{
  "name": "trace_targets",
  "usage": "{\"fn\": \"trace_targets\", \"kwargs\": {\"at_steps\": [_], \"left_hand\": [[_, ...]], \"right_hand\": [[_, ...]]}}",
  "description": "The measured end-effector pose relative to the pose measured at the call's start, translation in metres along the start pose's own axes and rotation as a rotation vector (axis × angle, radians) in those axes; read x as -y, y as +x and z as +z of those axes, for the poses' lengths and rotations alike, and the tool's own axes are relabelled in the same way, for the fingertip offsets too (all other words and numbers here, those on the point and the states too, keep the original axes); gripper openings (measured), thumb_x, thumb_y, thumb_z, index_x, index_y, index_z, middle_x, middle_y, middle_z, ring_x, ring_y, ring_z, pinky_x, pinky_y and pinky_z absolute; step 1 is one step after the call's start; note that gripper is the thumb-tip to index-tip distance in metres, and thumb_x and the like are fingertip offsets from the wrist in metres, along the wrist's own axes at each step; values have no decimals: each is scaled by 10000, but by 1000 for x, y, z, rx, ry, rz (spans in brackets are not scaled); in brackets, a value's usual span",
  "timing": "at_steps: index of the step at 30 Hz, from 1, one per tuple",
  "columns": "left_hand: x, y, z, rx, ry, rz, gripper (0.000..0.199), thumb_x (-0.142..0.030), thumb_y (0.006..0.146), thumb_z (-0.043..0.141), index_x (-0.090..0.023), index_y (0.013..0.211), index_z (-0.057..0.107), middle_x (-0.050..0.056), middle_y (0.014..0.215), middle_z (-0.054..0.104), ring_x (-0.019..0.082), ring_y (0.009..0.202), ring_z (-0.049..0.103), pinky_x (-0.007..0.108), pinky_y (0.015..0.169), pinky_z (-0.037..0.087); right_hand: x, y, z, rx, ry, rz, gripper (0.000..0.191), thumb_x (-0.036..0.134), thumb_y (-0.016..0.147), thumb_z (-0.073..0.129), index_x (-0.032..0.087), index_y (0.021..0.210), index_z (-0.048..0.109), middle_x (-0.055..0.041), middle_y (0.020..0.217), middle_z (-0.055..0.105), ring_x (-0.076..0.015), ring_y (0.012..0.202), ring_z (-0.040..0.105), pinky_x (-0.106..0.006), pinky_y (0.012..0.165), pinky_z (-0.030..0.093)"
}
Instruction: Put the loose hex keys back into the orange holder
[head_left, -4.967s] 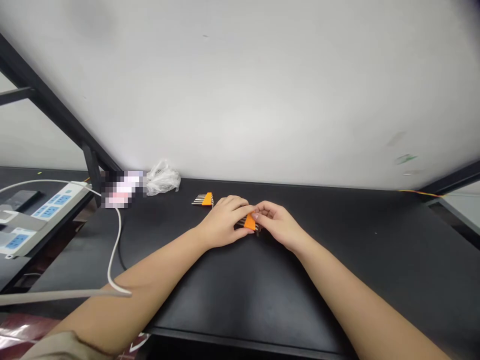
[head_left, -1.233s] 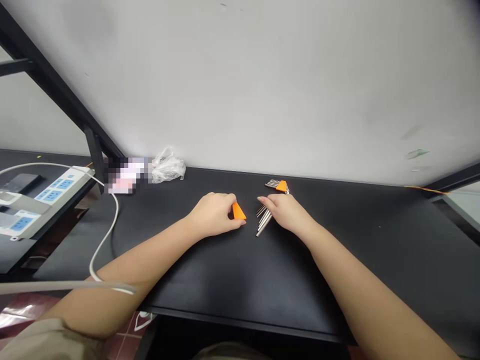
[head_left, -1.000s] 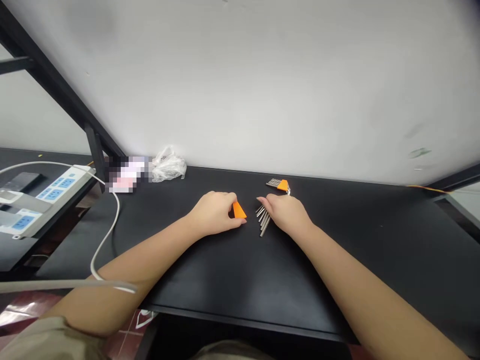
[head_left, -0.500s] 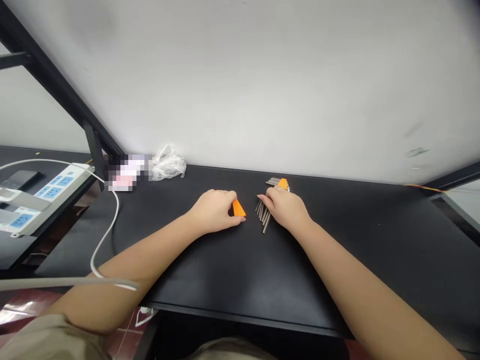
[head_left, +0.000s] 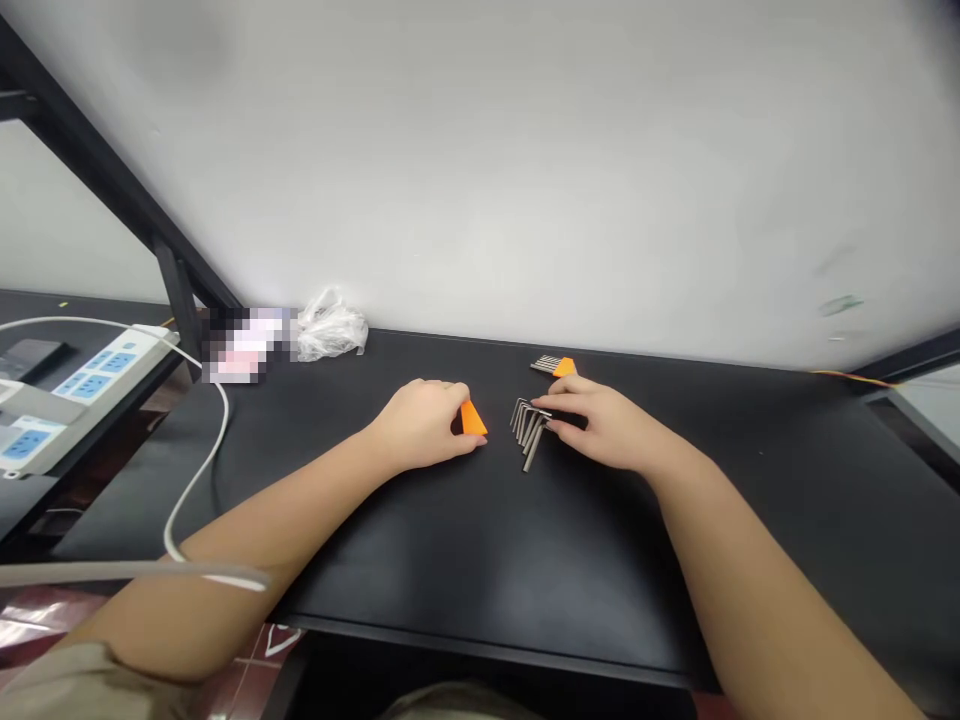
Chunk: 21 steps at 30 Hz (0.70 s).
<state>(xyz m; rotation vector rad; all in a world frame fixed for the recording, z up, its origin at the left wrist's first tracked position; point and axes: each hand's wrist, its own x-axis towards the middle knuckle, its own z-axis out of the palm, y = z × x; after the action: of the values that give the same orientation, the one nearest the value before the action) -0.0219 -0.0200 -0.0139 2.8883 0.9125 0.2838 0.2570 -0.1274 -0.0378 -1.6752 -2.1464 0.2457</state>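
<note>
My left hand (head_left: 424,424) is closed round an orange plastic holder (head_left: 472,420) on the black table, gripping it between thumb and fingers. Just right of it, several L-shaped hex keys (head_left: 531,436) lie side by side, graded in length, with their long arms toward me. The thumb and forefinger of my right hand (head_left: 604,422) are at the short arms of these hex keys, with the bent ends between them. Behind that hand lies a second orange holder (head_left: 565,367) with a row of hex keys (head_left: 546,363) sticking out to the left.
A crumpled clear plastic bag (head_left: 332,327) lies by the wall at the back left, beside a blurred-out item (head_left: 244,350). A white power strip (head_left: 90,385) is at far left. A white cable (head_left: 221,430) loops in front of my left forearm.
My right hand has drawn back to the right, off the top of the loose hex keys, uncovering their bends and the orange holder behind. My left hand keeps its grip.
</note>
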Motion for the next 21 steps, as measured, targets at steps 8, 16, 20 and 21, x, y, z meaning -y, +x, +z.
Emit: {"fn": "trace_targets", "kwargs": {"at_steps": [8, 16, 20, 21], "left_hand": [[2, 1, 1, 0, 2, 16, 412, -613, 810, 681, -216, 858, 582, 34, 857, 670, 228, 791, 644, 325, 668, 433], [1, 0, 0, 11, 4, 14, 403, -604, 814, 686, -217, 874, 592, 38, 887, 681, 234, 827, 657, 330, 703, 448], [1, 1, 0, 8, 9, 22, 412, -610, 812, 686, -215, 869, 584, 40, 890, 680, 234, 828, 656, 334, 711, 454], [1, 1, 0, 6, 9, 27, 411, -610, 812, 685, -215, 868, 583, 39, 890, 678, 235, 829, 654, 335, 712, 455]], "right_hand": [[1, -2, -5, 59, -88, 3, 378, 322, 943, 544, 328, 1274, 725, -64, 1271, 631, -235, 1026, 669, -402, 955, 547], [1, -3, -9, 110, -3, 32, 493, 303, 876, 627, 307, 1369, 629, -81, 1296, 629, -261, 1080, 650, -401, 937, 556], [2, -4, -7, 153, -25, 67, 560, 280, 873, 620, 305, 1428, 553, -93, 1316, 599, -249, 1043, 655, -374, 896, 561], [3, -4, -5, 147, -33, 67, 539, 279, 885, 602, 293, 1421, 556, -97, 1302, 600, -242, 1020, 659, -368, 887, 561]]}}
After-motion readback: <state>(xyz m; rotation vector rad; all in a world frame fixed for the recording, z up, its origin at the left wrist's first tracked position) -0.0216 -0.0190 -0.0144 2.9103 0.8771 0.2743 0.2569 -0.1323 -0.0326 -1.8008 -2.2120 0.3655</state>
